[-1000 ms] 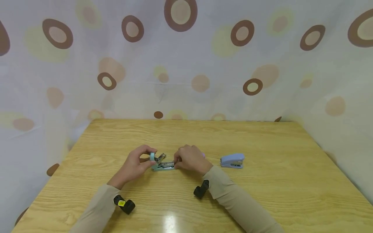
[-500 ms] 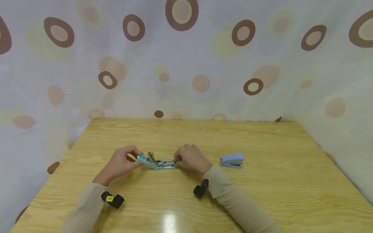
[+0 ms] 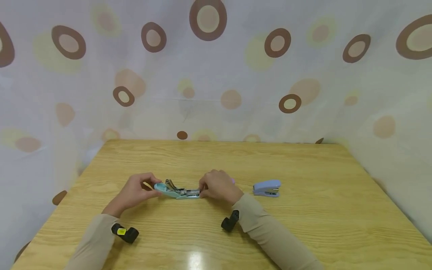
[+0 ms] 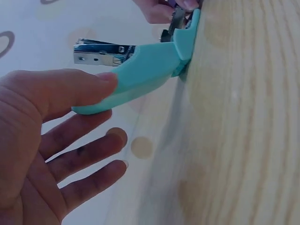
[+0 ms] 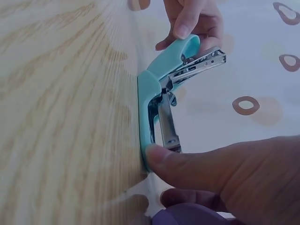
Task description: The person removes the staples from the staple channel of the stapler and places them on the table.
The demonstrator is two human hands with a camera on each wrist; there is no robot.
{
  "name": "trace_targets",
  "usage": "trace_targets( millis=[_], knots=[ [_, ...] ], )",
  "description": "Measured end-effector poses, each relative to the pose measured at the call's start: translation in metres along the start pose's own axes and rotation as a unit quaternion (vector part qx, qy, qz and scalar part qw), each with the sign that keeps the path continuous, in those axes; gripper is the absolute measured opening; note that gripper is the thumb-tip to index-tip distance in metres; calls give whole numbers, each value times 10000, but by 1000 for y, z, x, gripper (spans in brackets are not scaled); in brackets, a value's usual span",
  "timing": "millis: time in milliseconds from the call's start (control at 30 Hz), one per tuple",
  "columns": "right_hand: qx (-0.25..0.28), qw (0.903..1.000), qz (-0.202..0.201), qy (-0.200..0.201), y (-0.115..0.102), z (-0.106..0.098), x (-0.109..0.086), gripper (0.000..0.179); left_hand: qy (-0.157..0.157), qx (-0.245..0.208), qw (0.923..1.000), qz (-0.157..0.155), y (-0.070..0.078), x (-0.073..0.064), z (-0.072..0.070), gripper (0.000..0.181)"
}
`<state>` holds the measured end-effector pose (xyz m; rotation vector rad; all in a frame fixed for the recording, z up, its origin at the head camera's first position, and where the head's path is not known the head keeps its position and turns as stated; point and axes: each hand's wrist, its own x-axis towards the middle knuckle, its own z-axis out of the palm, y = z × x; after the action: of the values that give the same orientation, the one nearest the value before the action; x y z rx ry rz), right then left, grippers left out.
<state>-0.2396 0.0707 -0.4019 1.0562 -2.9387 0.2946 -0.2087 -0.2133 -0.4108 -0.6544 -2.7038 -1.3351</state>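
Head view has my teal stapler (image 3: pixel 170 193) hinged wide open on the table (image 3: pixel 337 210), left hand (image 3: pixel 133 193) pinching its lid (image 4: pixel 152 65), right hand (image 3: pixel 218 186) gripping the base's (image 5: pixel 146 108) free end. Bend that lid much further back and I reckon the hinge (image 4: pixel 179 70) could crack. Only container's the metal channel (image 5: pixel 168 122); can't tell if staples are inside.

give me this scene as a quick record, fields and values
main object: mint stapler, opened wide, cover swung back
left grip: pinches the cover's end
right grip: holds the base at its far end
other stapler: blue stapler, on the table, right of the right grip
partly hidden: purple object, behind the right grip
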Motion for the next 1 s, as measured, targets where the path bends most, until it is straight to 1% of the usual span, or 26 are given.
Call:
trace_targets(
  millis=[100,200,300,367,433,500,600,667,800,1000],
  knots=[
    [-38,10000,-49,28,-1,1,1,8,-29,192,9997,121,1,0,-2,17],
    [-143,9999,-48,48,-2,1,1,9,-95,264,9994,215,3,0,-2,17],
    [-288,9995,-108,54,-3,0,1,18,-123,274,9993,235,4,0,-1,17],
    [-289,9993,-215,69,-5,-2,0,25,-107,296,9992,239,4,-1,0,17],
    [-136,9990,-398,116,-5,-3,0,31,-83,328,9991,238,3,-1,0,17],
    [145,9976,-645,191,-6,-4,1,31,-72,343,9991,233,3,-1,0,17],
    [612,9922,-1058,239,-7,-4,3,25,-82,340,9992,212,2,-1,-1,17],
    [808,9889,-1232,200,-8,-3,5,20,-96,339,9992,213,2,-1,-2,16],
    [971,9852,-1405,116,-9,-1,7,15,-88,379,9990,225,0,-1,-2,17],
    [997,9834,-1515,39,-8,2,10,13,-42,417,9988,265,-1,0,-1,18]
  ],
)
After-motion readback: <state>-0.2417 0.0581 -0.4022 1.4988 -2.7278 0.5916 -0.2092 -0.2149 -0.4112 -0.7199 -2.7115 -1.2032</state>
